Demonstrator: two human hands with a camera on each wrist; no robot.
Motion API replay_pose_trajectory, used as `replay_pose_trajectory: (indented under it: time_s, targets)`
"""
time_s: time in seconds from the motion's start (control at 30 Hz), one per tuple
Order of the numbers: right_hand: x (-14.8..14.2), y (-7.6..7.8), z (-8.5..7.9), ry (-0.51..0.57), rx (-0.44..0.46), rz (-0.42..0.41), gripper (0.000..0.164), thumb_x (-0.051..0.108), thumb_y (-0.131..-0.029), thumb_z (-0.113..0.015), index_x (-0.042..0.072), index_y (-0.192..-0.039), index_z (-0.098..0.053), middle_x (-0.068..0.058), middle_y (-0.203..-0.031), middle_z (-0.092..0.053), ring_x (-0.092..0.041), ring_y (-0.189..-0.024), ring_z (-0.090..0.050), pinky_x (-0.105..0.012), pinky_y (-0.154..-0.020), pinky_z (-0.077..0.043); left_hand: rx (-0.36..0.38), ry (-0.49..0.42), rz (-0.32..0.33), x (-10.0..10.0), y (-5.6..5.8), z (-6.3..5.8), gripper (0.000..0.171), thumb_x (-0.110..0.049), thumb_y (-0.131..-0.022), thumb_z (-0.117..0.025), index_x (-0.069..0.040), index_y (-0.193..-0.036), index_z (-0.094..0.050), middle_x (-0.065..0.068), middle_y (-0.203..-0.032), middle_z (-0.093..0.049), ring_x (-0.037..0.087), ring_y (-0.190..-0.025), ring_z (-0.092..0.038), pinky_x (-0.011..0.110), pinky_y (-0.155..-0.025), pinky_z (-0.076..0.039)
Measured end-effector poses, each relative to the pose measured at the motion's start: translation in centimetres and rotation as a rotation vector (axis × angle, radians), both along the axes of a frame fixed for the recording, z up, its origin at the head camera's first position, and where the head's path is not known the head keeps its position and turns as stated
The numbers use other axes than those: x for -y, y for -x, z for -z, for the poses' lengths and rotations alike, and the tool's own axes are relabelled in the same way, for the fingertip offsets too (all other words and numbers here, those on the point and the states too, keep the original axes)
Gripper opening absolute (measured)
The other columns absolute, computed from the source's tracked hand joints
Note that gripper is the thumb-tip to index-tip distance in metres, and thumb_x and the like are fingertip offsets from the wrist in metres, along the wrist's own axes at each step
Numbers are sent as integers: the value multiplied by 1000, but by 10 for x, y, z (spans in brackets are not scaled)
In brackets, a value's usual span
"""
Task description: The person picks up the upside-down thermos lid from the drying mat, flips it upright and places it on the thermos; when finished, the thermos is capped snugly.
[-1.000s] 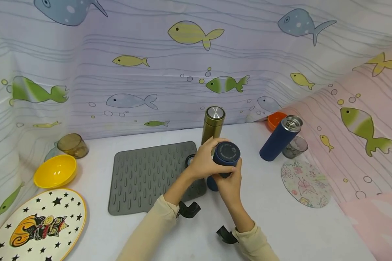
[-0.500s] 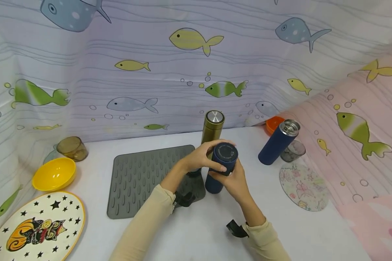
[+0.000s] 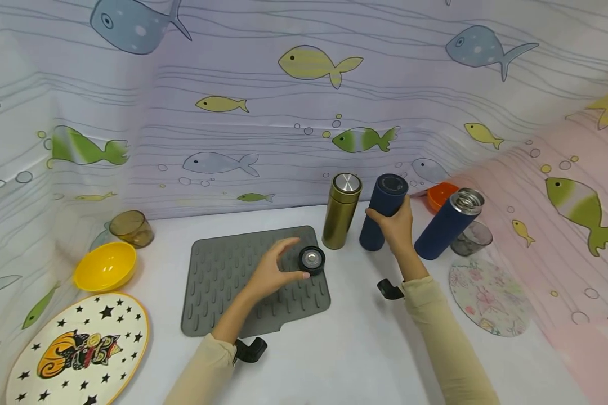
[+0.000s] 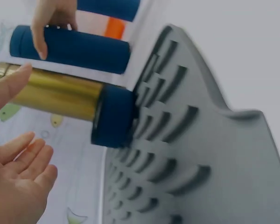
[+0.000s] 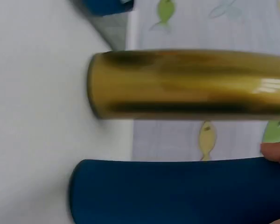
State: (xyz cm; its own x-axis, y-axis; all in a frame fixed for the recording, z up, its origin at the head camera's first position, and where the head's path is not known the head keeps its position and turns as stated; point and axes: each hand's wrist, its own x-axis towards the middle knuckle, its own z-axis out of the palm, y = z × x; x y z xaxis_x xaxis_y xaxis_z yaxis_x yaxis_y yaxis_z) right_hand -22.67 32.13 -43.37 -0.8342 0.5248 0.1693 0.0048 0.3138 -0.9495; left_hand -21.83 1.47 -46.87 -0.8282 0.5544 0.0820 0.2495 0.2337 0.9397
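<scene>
Upright on the table, to the right of the gold thermos [image 3: 340,216], stands a dark blue thermos [image 3: 376,219] with its cap on. My right hand [image 3: 399,228] grips its upper part from the right, thumb on the near left side; the right wrist view shows the blue thermos [image 5: 177,192] with only a bit of that hand at the edge. A loose dark blue lid [image 3: 312,260], its inner side up, lies on the grey ridged mat [image 3: 238,275]. My left hand [image 3: 271,274] is beside this lid, fingers and thumb spread, holding nothing; the left wrist view shows a gap to the lid [image 4: 114,116].
Farther right, an uncapped blue thermos [image 3: 443,228] leans beside a grey glass [image 3: 471,239], with an orange bowl [image 3: 442,194] behind and a floral round mat [image 3: 488,298] in front. At left are a brown glass [image 3: 132,229], yellow bowl [image 3: 104,267] and patterned plate [image 3: 126,371].
Both hands were on the blue thermos's top. The right hand has carried the thermos right and back, beside the gold one. The left hand has let go and moved left to the loose lid.
</scene>
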Motion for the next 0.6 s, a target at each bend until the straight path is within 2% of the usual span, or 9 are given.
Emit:
replay_pose_trajectory:
  time_s: [0.1, 0.2, 0.3, 0.47, 0.53, 0.6]
  targets:
    - [-4, 4, 9, 24, 14, 7, 84, 16, -79, -82, 11, -147, -32, -16, -141, -49, -33, -129, -50, -47, -113, -37, 3, 53, 0, -1, 4, 7, 85, -19, -78, -86, -9, -150, -40, 15, -153, -41, 35, -145, -34, 51, -120, -27]
    - [-6, 0, 9, 49, 21, 7, 86, 18, -79, -82, 13, -148, -31, -14, -143, -48, -31, -131, -49, -46, -114, -37, -3, 117, 3, -11, 11, 11, 93, -22, -76, -87, -10, -153, -36, 14, -155, -38, 35, -145, -34, 54, -117, -30]
    - [-6, -5, 6, 57, 81, -22, 91, 21, -80, -83, 14, -151, -26, -15, -146, -46, -32, -135, -46, -47, -116, -35, -22, 159, 12, -24, 18, 18, 98, -19, -75, -87, -6, -154, -32, 18, -156, -36, 38, -144, -34, 58, -115, -31]
    - [2, -27, -1, 51, 212, -29, 107, 23, -81, -82, 12, -157, -8, -21, -160, -26, -35, -147, -29, -51, -121, -25, -86, 272, 43, -39, 25, 36, 96, -16, -73, -88, 4, -150, -33, 23, -151, -41, 40, -139, -40, 56, -114, -34]
    - [10, -39, -3, 49, 218, -6, 107, 23, -83, -81, 10, -158, -6, -22, -162, -20, -35, -150, -24, -50, -121, -23, -112, 277, 37, -41, 24, 42, 90, -13, -74, -88, 6, -146, -38, 24, -146, -46, 40, -136, -44, 54, -112, -36]
    - [20, -51, -5, 48, 211, -4, 103, 22, -84, -80, 8, -158, -8, -22, -161, -19, -35, -150, -24, -49, -121, -25, -138, 255, 20, -42, 23, 44, 82, -10, -73, -88, 6, -142, -45, 23, -142, -51, 39, -133, -48, 53, -111, -38]
